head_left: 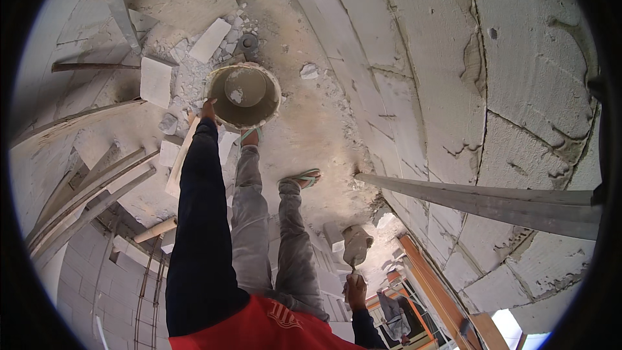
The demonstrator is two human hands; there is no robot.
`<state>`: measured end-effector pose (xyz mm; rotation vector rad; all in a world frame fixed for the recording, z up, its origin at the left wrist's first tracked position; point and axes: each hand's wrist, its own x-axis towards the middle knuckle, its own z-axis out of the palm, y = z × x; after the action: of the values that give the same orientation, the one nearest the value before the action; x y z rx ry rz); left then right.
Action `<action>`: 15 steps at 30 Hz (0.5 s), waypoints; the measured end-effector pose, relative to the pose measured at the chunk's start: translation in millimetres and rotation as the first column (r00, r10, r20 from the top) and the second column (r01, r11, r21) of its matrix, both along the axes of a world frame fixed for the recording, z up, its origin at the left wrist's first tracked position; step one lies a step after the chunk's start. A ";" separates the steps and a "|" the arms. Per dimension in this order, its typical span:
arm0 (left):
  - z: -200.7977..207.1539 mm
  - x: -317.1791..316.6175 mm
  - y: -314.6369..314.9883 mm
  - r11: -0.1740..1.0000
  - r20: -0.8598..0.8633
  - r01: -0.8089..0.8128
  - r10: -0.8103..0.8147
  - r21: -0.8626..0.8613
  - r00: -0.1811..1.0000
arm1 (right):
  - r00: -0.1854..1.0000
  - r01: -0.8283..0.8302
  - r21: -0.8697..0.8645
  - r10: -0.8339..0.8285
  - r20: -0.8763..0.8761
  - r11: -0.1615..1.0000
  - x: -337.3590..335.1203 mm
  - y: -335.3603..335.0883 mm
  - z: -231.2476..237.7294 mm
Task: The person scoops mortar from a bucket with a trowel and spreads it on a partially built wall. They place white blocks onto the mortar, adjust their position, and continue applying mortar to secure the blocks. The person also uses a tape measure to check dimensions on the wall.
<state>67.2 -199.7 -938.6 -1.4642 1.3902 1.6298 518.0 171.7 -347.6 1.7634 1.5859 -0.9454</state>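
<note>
My left hand (pixel 208 110) is closed on the rim of a round mortar bucket (pixel 275 98), at its left side. The bucket's inner wall is coated with wet grey mortar, and a paler round patch shows at the bottom. Down at the lower right, my right hand (pixel 354 291) wraps round the handle of a mortar scoop (pixel 357 246). The scoop's wide head is smeared grey and points away from me, well apart from the bucket. Whether mortar lies inside it I cannot tell.
A pale block wall (pixel 414 91) rises on the right, with a long metal bar (pixel 479 202) leaning across it. Broken blocks (pixel 210 40) and rubble lie beyond the bucket. Wooden planks (pixel 97 204) crowd the left. My sandalled feet stand on the dusty floor (pixel 298 123).
</note>
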 end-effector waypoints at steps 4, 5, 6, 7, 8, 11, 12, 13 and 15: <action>-4.5 7.3 6.8 0.988 -0.024 0.154 -0.154 0.007 0.988 | 0.988 -0.114 -0.073 0.121 0.100 0.991 0.3 1.9 -7.4; 1.3 7.2 9.2 0.978 0.071 0.206 -0.203 -0.031 0.977 | 0.984 -0.136 -0.086 0.145 0.101 0.987 -0.6 2.7 -8.7; 8.3 5.7 12.4 0.974 0.019 0.226 -0.226 0.022 0.974 | 0.985 -0.170 -0.080 0.173 0.026 0.982 -1.8 2.1 -10.2; 16.8 5.1 17.9 0.971 0.035 0.223 -0.227 0.090 0.973 | 0.983 -0.182 -0.080 0.184 0.017 0.980 -4.1 2.7 -12.0; 26.9 7.8 26.4 0.965 0.090 0.218 -0.233 0.145 0.968 | 0.981 -0.194 -0.080 0.195 0.010 0.978 -6.5 1.9 -12.8; 57.0 12.1 73.3 0.968 -0.037 0.190 -0.186 0.162 0.982 | 0.988 -0.152 -0.095 0.148 -0.043 0.984 -16.9 3.6 -11.5; 69.5 10.6 82.3 0.974 -0.099 0.165 -0.150 0.155 0.984 | 0.990 -0.126 -0.093 0.119 -0.076 0.988 -21.2 5.0 -9.6; 81.7 10.4 96.4 0.979 -0.127 0.134 -0.115 0.152 0.985 | 0.978 -0.182 -0.082 0.172 -0.116 0.980 -24.9 6.5 -5.7; 113.1 26.5 118.9 0.986 -0.147 0.059 -0.036 0.154 0.989 | 0.957 -0.230 -0.045 0.217 -0.193 0.972 -30.5 9.4 6.4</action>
<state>93.7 -80.8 -825.5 -1.2355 1.3277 1.8005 487.5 181.1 -341.2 1.4471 1.8047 -1.0643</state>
